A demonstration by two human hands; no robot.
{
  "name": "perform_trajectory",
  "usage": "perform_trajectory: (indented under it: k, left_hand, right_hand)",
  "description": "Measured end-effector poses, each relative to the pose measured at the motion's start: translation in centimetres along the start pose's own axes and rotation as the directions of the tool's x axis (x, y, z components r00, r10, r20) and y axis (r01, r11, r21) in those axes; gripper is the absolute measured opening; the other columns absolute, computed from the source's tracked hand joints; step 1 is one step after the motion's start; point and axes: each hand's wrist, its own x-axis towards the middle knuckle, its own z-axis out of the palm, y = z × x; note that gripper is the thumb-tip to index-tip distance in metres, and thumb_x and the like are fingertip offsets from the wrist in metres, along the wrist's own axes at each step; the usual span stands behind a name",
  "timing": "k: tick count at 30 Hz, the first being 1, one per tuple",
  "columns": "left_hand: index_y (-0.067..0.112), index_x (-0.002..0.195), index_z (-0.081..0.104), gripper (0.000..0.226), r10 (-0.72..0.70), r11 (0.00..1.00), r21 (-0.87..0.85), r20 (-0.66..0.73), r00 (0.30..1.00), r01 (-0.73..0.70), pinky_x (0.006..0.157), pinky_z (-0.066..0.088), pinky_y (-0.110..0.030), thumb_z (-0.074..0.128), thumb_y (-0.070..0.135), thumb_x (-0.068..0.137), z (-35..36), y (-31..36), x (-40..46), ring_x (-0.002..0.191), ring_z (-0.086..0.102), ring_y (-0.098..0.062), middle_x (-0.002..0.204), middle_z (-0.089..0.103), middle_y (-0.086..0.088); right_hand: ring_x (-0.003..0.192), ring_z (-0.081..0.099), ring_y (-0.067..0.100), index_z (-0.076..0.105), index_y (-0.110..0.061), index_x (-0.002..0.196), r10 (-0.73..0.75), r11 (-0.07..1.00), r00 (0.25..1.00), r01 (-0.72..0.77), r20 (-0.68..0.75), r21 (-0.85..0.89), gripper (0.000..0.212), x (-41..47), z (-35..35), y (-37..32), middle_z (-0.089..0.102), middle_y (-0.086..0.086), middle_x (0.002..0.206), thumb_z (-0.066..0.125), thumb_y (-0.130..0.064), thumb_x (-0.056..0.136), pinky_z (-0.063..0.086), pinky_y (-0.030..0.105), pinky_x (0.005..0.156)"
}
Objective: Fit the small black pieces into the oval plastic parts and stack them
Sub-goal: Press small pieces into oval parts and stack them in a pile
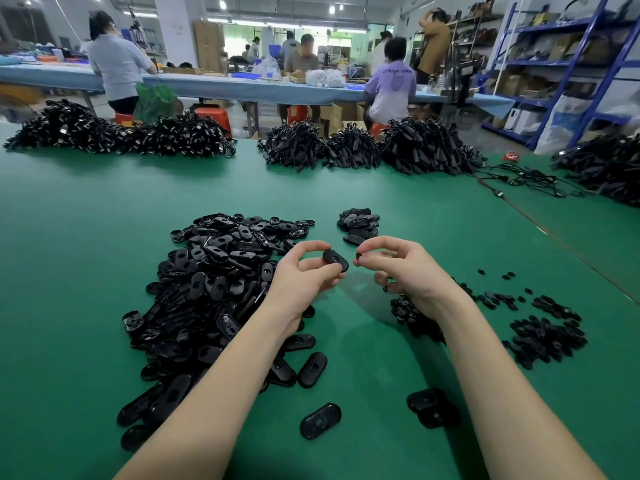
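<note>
My left hand [304, 271] pinched an oval plastic part [335, 260] above the green table [86, 237]; my right hand [398, 265] pinched a small black piece [358, 255] just beside it. Unfitted ovals [214, 289] lay heaped left, finished stack [359, 225] beyond, small pieces [543, 334] right.

- Both bare forearms reach in from the bottom edge, the left from about 7 o'clock, the right from about 5 o'clock, converging toward the centre.
- The left hand [304, 271] is raised, palm turned inward, thumb and curled fingers pinching an oval plastic part [335, 260] at its grip.
- The right hand [398, 265] sits just beside it at 3 o'clock, fingers curled, thumb and forefinger pinching a small black piece [358, 255].
- The two hands' fingertips are near each other but apart.
</note>
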Motion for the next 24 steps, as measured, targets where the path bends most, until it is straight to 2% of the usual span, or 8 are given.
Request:
perform_trajectory:
  k: [5, 14, 18, 24]
  left_hand:
    - [0.01, 0.106, 0.068, 0.023, 0.04, 0.999, -0.011, 0.016, 0.999, -0.04, 0.069, 0.057, -0.019, 0.067, -0.005, 0.089, -0.06, -0.24, 0.04, 0.074, 0.072, -0.016, 0.092, 0.078, -0.01]
    - [0.014, 0.105, 0.07, 0.022, 0.083, 0.996, 0.034, 0.031, 0.996, -0.084, 0.069, 0.057, -0.021, 0.073, 0.003, 0.087, -0.27, -0.32, 0.0, 0.087, 0.076, -0.019, 0.092, 0.078, -0.008]
    - [0.015, 0.102, 0.071, 0.022, 0.112, 0.992, 0.052, 0.03, 0.993, -0.113, 0.067, 0.056, -0.02, 0.075, 0.001, 0.085, -0.26, -0.29, -0.03, 0.083, 0.075, -0.017, 0.09, 0.078, -0.007]
    - [0.016, 0.099, 0.072, 0.022, 0.144, 0.986, 0.074, 0.039, 0.989, -0.147, 0.068, 0.056, -0.02, 0.075, 0.0, 0.084, -0.15, -0.36, -0.13, 0.081, 0.074, -0.015, 0.089, 0.078, -0.006]
  right_hand:
    - [0.052, 0.046, 0.009, 0.074, -0.026, 0.096, 0.001, 1.0, 1.0, -0.001, 0.004, 0.007, 0.013, 0.06, 0.09, 0.09, 0.072, -0.008, 0.08, 0.079, -0.019, 0.086, 0.033, 0.014, 0.046]
    - [0.053, 0.045, 0.008, 0.081, -0.025, 0.091, 0.033, 0.999, 0.999, -0.033, -0.005, 0.021, 0.009, 0.28, 0.34, 0.25, 0.071, -0.002, 0.081, 0.079, -0.017, 0.086, 0.031, 0.016, 0.046]
    - [0.053, 0.047, 0.007, 0.081, -0.021, 0.086, 0.077, 0.997, 0.997, -0.077, -0.027, 0.025, 0.006, 0.49, 0.5, 0.33, 0.067, 0.0, 0.075, 0.083, -0.018, 0.082, 0.03, 0.017, 0.043]
    - [0.05, 0.046, 0.006, 0.081, -0.024, 0.08, 0.121, 0.991, 0.993, -0.121, -0.005, 0.055, 0.005, 0.74, 0.46, 0.49, 0.073, 0.0, 0.083, 0.083, -0.019, 0.08, 0.029, 0.017, 0.043]
